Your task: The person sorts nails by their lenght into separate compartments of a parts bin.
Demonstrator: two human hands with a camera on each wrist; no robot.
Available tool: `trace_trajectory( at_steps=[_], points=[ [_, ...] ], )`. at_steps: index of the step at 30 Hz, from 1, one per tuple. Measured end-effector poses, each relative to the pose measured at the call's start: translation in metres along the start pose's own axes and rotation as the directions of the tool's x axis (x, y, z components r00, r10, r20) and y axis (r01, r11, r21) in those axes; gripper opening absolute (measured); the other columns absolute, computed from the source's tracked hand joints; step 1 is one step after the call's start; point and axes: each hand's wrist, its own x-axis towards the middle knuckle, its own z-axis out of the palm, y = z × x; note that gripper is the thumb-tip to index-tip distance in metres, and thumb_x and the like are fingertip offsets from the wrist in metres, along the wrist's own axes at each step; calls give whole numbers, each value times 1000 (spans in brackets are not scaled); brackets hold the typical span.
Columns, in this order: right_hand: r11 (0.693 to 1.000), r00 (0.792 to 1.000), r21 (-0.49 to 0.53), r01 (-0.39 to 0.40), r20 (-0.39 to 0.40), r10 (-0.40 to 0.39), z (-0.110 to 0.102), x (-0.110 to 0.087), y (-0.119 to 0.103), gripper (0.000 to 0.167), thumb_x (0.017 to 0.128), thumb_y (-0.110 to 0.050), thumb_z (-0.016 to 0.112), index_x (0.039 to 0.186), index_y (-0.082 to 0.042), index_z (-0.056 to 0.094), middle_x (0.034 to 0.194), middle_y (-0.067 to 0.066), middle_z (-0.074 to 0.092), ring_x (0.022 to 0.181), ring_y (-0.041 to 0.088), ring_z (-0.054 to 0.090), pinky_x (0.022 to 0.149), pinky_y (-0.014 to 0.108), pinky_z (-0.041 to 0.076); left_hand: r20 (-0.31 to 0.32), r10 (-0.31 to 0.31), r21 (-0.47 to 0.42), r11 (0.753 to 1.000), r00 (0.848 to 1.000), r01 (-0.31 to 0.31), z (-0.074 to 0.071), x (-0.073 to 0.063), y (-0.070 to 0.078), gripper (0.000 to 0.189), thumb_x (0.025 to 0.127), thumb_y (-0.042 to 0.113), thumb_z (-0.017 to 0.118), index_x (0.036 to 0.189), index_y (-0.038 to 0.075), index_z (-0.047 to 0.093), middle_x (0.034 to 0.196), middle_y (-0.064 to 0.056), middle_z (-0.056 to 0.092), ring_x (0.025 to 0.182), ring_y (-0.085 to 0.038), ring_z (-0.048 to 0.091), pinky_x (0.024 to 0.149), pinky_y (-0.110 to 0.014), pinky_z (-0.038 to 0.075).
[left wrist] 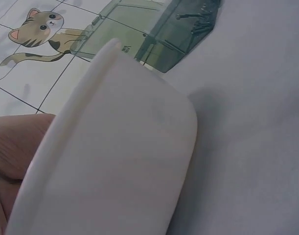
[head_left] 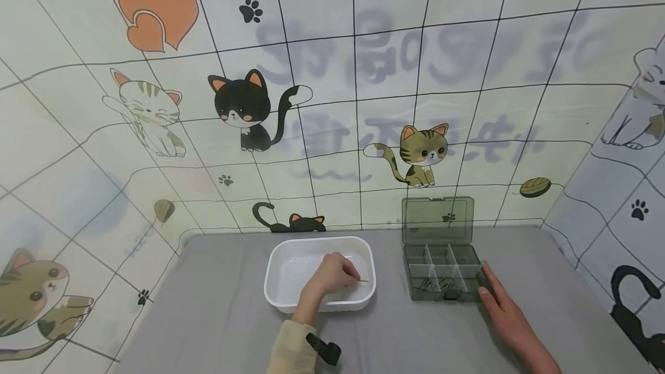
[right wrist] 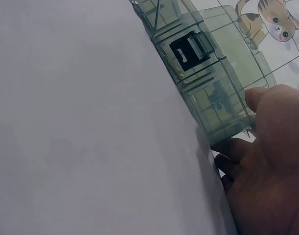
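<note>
Inside the white plastic tray (head_left: 275, 306), my left hand (head_left: 332, 275) pinches a thin, pin-like piece (head_left: 363, 280), whose end sticks out to the right of the fingertips. The left wrist view has the tray wall (left wrist: 120, 142) hiding most of that hand and the piece. To the right stands a translucent green compartment box (head_left: 419, 295) with its lid (head_left: 437, 221) raised. Several thin dark pieces (head_left: 445, 285) lie in its front compartments. My right hand (head_left: 506, 313) touches the box's right side, fingers straight along it and thumb at the front corner.
A grey cloth (head_left: 223, 305) covers the table under the tray and box. Behind them rises a tiled-pattern sheet (head_left: 332, 149) with printed cats, and it also runs along both sides. A black strap device (head_left: 324, 350) sits on the left wrist over a cream sleeve (head_left: 292, 351).
</note>
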Motion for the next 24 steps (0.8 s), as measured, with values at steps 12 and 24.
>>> trace_trajectory(
  at_steps=[12, 24],
  points=[
    [1000, 1000, 2, 2, 1, -2, 0, -1, -2, 71, 113, -42, 32, 164, -10, -4, 163, 37, 2, 140, 66, 14, 104, 77, 23, -18, 14, -121, 993, 1000, -16, -10, -2, 2, 7, 86, 3, 80, 87, 10, 82, 79, 7, 73, 73, -5, 62, 66, -24, 50],
    [1000, 1000, 4, -6, 1, 6, -1, -2, -4, 71, 113, -42, 32, 164, -10, -4, 163, 36, 2, 141, 65, 13, 104, 77, 22, -119, 130, -189, 970, 984, -151, -4, -2, 24, 7, 92, 5, 76, 97, 6, 81, 92, -1, 76, 81, -4, 65, 72, -22, 54]
  ],
)
